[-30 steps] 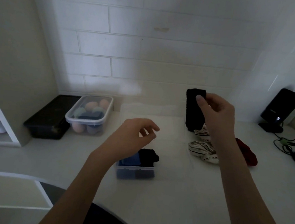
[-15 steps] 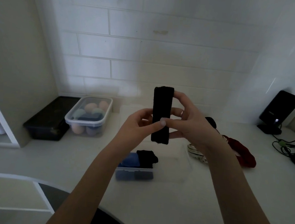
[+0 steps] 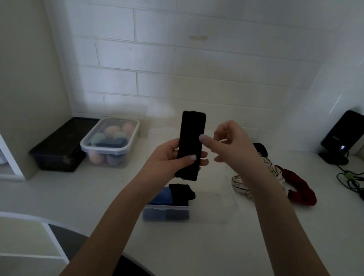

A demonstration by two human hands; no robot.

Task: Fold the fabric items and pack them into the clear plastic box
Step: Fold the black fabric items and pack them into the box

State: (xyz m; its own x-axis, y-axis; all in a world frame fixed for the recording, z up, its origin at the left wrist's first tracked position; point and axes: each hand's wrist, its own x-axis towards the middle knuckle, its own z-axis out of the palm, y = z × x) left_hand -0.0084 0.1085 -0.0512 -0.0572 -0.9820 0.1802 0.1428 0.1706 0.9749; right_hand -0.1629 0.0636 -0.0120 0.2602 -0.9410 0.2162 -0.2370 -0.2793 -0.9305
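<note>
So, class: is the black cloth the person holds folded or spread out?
Folded: the black cloth stands upright as a narrow, thick strip in the left hand, not spread flat.

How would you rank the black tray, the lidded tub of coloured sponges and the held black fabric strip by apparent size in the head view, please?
1. black tray, partly hidden
2. lidded tub
3. black fabric strip, nearer the camera, so unsure

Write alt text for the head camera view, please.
A left hand holds a folded black cloth upright above a clear plastic box on a white counter; the right hand hovers beside it. Striped cloth and red cloth lie nearby.
</note>
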